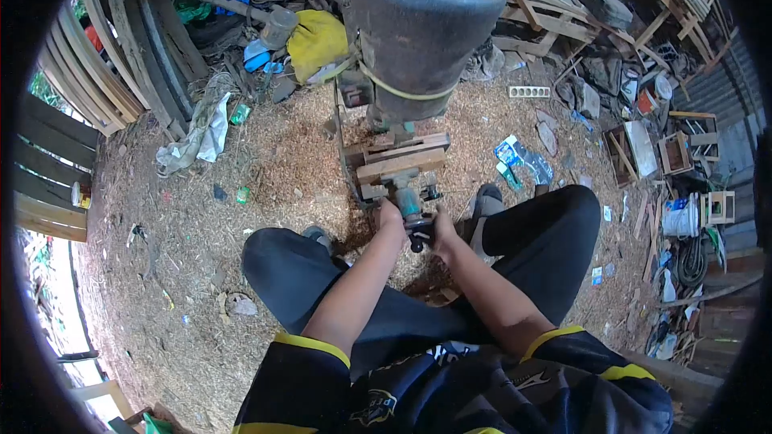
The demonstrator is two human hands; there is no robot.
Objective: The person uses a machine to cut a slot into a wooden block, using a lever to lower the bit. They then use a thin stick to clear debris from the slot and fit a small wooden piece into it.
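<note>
A handwheel [418,225] with a black knob sits at the near end of a greenish metal shaft housing [408,201], between my knees. My left hand [390,215] is at its left side, close below the wooden jaw; its fingers are mostly hidden. At the wheel's right edge, my right hand [441,229] appears closed around the rim, thumb side up. Just beyond is a vise-like wooden block [401,167], with a second wooden piece [410,147] behind it. Over these stands a big dark motor housing [426,28] with a perforated top and a yellowish band.
Wood shavings [297,161] cover the ground around the machine. A yellow sack [318,44] lies behind it to the left, near leaning planks [137,40]. Plastic wrappers [523,161], a power strip [529,92] and small wooden frames [630,153] lie to the right.
</note>
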